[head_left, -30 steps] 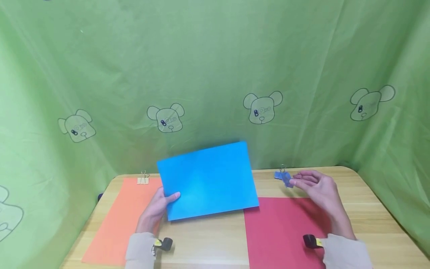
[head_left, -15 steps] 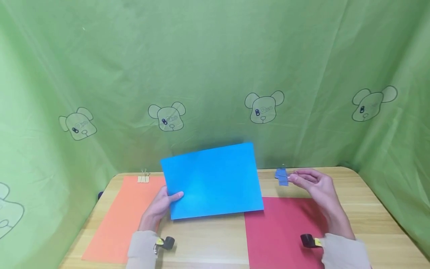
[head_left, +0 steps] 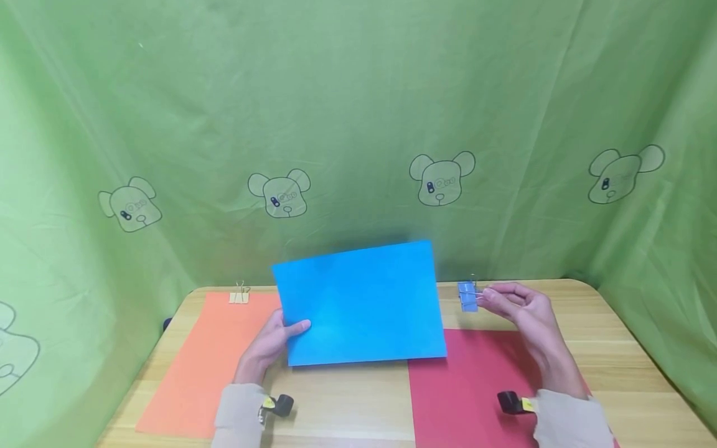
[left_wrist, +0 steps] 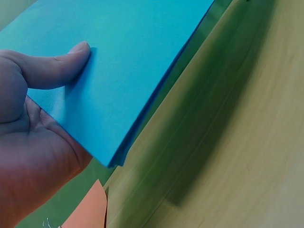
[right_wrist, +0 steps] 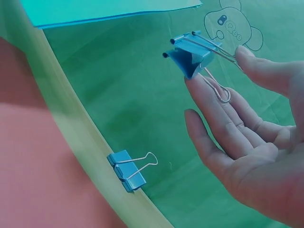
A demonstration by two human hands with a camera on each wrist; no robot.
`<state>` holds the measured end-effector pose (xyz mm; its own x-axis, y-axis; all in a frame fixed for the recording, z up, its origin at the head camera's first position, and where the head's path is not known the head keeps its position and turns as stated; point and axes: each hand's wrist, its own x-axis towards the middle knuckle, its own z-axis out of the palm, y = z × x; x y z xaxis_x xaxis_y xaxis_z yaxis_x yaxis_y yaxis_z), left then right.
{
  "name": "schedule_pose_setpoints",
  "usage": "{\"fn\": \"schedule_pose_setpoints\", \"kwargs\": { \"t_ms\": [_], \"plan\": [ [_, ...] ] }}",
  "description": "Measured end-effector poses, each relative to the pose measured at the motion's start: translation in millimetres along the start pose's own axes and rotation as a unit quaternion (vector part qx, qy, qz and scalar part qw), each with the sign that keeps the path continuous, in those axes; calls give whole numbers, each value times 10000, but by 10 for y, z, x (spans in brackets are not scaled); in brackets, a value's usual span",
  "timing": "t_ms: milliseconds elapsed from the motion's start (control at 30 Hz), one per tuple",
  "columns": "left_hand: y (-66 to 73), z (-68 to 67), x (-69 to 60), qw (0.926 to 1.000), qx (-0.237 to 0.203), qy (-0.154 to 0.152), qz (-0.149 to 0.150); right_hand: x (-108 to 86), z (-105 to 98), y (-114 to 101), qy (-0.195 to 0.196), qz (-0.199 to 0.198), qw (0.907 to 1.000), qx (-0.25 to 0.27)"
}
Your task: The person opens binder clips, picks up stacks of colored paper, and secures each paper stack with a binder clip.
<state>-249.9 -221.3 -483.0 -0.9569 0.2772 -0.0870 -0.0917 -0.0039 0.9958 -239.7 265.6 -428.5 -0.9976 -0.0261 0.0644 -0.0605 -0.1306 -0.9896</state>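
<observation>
My left hand [head_left: 271,339] grips the lower left side of blue paper [head_left: 361,305], thumb on its face. The paper is tilted above the table, and its edge in the left wrist view shows more than one layer. My right hand [head_left: 529,311] pinches a blue binder clip [right_wrist: 197,50] by its wire handles, thumb on one handle and fingers below. The clip is just right of the paper and apart from it. A second blue binder clip [right_wrist: 127,171] lies at the table's back edge; in the head view the held clip mostly covers it.
Orange paper [head_left: 193,379] lies at left on the wooden table [head_left: 347,404], a cream binder clip [head_left: 239,298] at its top edge. Red paper [head_left: 470,392] lies at right, below the right hand. A green curtain [head_left: 358,93] hangs close behind the table.
The blue paper has moved slightly right in my left hand and its lower edge has levelled out. My right hand has moved a little left, and the held clip has turned.
</observation>
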Motion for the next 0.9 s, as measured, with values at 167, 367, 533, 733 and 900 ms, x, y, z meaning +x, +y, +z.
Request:
{"fn": "schedule_pose_setpoints", "kwargs": {
  "t_ms": [167,367,533,733,900],
  "plan": [
    [8,31,4,10000,31,-57,-52,3,26,-9,-97,6,9999,56],
    [-7,73,12,9999,7,-12,-168,11,78,-16,-163,25,9997,200],
    [-35,95,32,9999,-34,-135,-102,19,110,2,-194,-12,9993,305],
    [-33,114,44,9996,-53,-262,-62,19,151,-2,-167,28,9996,232],
    [-24,122,45,9995,-60,-316,-32,22,176,-1,-181,8,9994,292]
  ]
}}
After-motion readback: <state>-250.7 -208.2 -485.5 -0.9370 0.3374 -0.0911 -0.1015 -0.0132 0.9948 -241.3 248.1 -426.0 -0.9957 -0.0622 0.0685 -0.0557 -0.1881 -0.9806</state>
